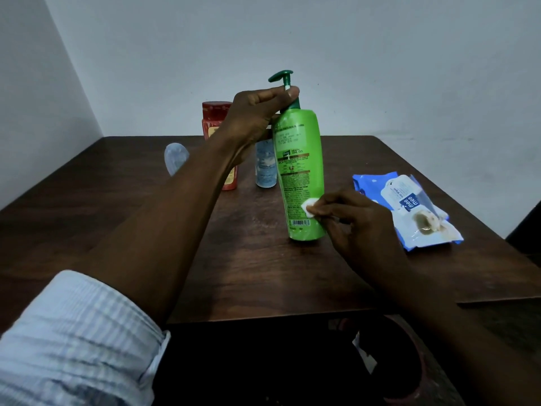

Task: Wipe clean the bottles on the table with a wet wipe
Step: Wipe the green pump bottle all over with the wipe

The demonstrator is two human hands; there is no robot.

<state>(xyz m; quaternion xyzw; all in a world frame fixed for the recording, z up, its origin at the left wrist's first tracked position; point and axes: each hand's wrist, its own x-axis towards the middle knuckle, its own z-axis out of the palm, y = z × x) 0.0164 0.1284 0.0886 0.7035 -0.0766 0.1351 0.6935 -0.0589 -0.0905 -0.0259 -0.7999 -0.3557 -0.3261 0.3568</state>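
Observation:
A tall green pump bottle [300,159] stands slightly tilted on the dark wooden table [117,200]. My left hand [257,112] grips it at the neck, just under the dark green pump head. My right hand [354,221] pinches a small folded white wet wipe [308,206] and presses it against the bottle's lower right side. Behind my left arm stand a red bottle [218,115] and a small pale blue bottle [265,168], both partly hidden. A clear, cap-like object [175,156] stands at the left.
A blue and white wet wipe pack [409,209] lies open at the right of the table, with a brown stain on its flap. A round bin [415,361] sits on the floor below the table's near edge. A pale wall stands close behind the table.

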